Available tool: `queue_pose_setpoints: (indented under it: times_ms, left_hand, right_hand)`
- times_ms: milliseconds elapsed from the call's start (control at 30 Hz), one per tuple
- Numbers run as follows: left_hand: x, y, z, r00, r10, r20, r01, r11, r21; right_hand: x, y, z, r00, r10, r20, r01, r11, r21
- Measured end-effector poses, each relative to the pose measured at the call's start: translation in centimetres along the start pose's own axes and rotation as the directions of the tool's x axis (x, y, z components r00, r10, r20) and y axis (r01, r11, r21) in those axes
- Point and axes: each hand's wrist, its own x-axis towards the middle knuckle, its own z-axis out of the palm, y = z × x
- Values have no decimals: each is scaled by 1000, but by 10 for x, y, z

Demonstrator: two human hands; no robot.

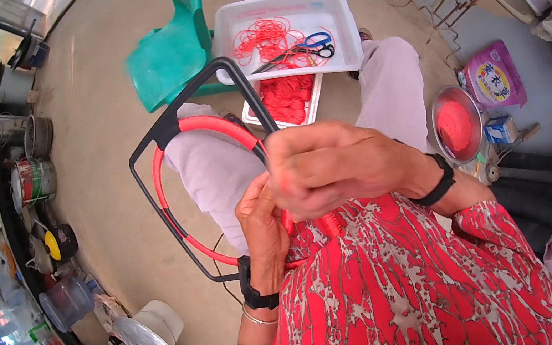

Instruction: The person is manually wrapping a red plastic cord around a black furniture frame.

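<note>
While the right hand (340, 169), its fingers curled and blurred, crossed before the person's chest, it covered part of the black frame (166, 126) and hid much of what lay beneath. Whether those fingers pinched anything, I cannot tell. The left hand (263, 225) was just below, thumb and fingers drawn close together beside the frame; what lay between them was hidden too.

The frame stood tilted over the left thigh (212, 157), with a mostly red hoop (218, 125) inside it. Beyond the knees, a white tray (335, 8) held tangled red cord (262, 37) and scissors (315, 43) with blue and black handles. It overhung a smaller white box (312, 99), covering its far end; red material (287, 95) filled the box. A green chair (164, 60) crowded the tray's left side. Off to the right stood a metal bowl (477, 130) with red contents (455, 124), near a purple bag (494, 76).
</note>
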Motion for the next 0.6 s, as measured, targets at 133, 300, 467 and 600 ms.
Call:
queue_pose_setpoints:
  times_ms: [133, 300, 467, 600]
  left_hand:
    - [3, -22, -30, 981, 132, -143, -133, 991, 3]
    - [4, -6, 9, 941, 271, -204, -232, 953, 196]
    - [-5, 4, 17, 977, 186, -100, -172, 976, 137]
    - [-5, 9, 13, 982, 171, -81, -165, 983, 80]
  right_hand:
    - [50, 12, 3, 980, 200, -5, -182, 878, -442]
    - [72, 48, -20, 989, 124, -83, -139, 965, -221]
    - [74, 49, -31, 996, 19, -86, -20, 1000, -13]
    - [69, 9, -33, 982, -172, -74, 139, 933, -331]
